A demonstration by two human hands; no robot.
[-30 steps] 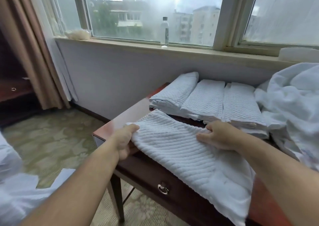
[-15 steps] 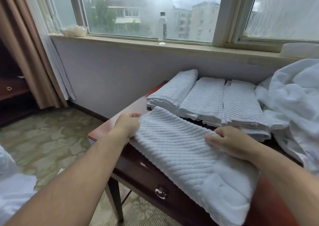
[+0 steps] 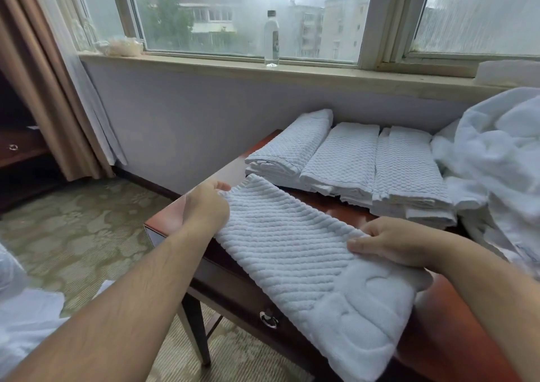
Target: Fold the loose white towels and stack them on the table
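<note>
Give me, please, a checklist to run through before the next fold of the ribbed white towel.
1. Left hand grips the ribbed white terry towel's far corner: ok.
2. Right hand pinches its right edge: ok.
3. Towel fully on the reddish wooden table: not ok, near end overhangs.
4. Gap to the three folded white waffle towels: cannot tell.
5. Rumpled white linen heap off the towel: ok.

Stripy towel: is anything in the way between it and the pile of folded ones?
No, nothing that shows. The left hand and the right hand both hold the stripy towel, and only a bare strip of table lies between it and the folded towels.
</note>
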